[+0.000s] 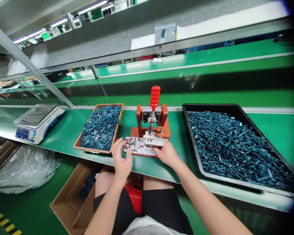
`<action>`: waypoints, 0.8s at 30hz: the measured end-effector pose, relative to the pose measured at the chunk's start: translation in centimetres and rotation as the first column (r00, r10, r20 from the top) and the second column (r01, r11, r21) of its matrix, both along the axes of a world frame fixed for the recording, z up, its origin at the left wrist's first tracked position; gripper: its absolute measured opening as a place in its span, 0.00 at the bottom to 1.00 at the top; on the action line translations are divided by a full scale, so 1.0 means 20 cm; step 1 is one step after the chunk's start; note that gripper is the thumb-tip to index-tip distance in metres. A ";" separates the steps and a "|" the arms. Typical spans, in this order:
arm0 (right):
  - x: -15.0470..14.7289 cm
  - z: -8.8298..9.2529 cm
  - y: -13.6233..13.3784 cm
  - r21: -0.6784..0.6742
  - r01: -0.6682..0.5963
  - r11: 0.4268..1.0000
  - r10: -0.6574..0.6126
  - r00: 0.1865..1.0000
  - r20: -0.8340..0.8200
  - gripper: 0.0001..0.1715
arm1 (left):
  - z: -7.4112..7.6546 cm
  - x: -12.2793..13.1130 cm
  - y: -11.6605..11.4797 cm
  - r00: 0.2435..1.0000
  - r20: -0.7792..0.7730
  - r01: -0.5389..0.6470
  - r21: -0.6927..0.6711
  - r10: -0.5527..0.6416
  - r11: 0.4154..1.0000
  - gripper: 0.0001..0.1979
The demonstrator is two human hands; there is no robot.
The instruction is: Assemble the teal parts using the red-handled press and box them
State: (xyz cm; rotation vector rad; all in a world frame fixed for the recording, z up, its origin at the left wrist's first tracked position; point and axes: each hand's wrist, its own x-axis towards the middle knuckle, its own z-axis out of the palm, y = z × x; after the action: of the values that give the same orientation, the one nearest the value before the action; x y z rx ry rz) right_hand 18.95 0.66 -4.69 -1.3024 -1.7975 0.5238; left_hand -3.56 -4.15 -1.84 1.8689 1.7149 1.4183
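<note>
A toggle-clamp press (150, 122) with an upright red handle (155, 97) stands on the green bench. In front of its orange-brown frame lies a metal fixture (137, 145) with small blocks and slots. My left hand (122, 160) is at the fixture's left end, thumb and fingers apart, holding nothing that I can see. At the opposite end, my right hand (167, 153) grips a silver metal block (154, 142), its thumb in front and the other fingers partly hidden behind. Any small part lying in the fixture is too small to make out.
An orange tray (75, 145) of small dark-blue parts sits left of the press. To the right is a black tray (198, 163) heaped with similar pieces. A digital scale (39, 122) stands far left. Below the bench edge is an open cardboard box (66, 199); a shelf crosses above.
</note>
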 end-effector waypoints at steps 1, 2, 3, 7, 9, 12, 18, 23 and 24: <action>0.00 0.01 0.00 -0.005 -0.002 1.000 0.002 1.000 -0.002 0.12 | -0.02 -0.02 -0.02 0.993 0.107 -0.032 -0.066 0.039 0.997 0.20; 0.00 0.01 0.00 -0.008 -0.009 1.000 0.009 1.000 -0.009 0.12 | -0.03 -0.04 -0.03 0.976 0.210 -0.033 -0.147 0.064 0.989 0.24; 0.00 0.02 0.00 -0.008 -0.018 1.000 0.017 1.000 -0.018 0.12 | -0.04 -0.06 -0.02 0.947 0.310 -0.012 -0.224 0.082 0.975 0.28; 0.00 0.03 0.00 -0.008 -0.017 1.000 0.017 0.999 -0.032 0.14 | 0.03 -0.10 0.21 0.718 0.690 0.172 -0.301 0.090 0.938 0.27; 0.00 0.03 0.00 -0.019 -0.013 1.000 0.012 0.999 -0.031 0.14 | 0.09 -0.09 0.35 0.625 0.781 0.250 -0.228 0.023 0.941 0.30; 0.00 0.04 -0.01 -0.020 -0.024 1.000 0.023 0.999 -0.039 0.13 | 0.14 0.01 0.44 0.709 0.695 0.288 -0.130 -0.121 0.949 0.35; 0.00 0.02 -0.01 0.021 -0.007 1.000 0.008 0.998 -0.068 0.14 | 0.07 0.20 0.31 0.955 -0.068 0.277 -0.161 -0.290 0.947 0.44; 0.02 -0.01 -0.01 -0.072 0.088 0.994 -0.093 0.993 -0.069 0.13 | 0.05 0.14 0.30 0.953 -0.065 0.272 -0.234 -0.294 0.933 0.39; 0.03 -0.01 -0.01 -0.077 0.108 0.991 -0.113 0.991 -0.064 0.13 | 0.05 0.13 0.31 0.955 -0.023 0.280 -0.262 -0.296 0.923 0.37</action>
State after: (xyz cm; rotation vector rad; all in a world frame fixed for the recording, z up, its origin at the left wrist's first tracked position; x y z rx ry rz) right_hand 19.46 0.55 -4.90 -1.4092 -1.6532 0.5708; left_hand -0.95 2.06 -0.77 1.9384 1.4882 0.9860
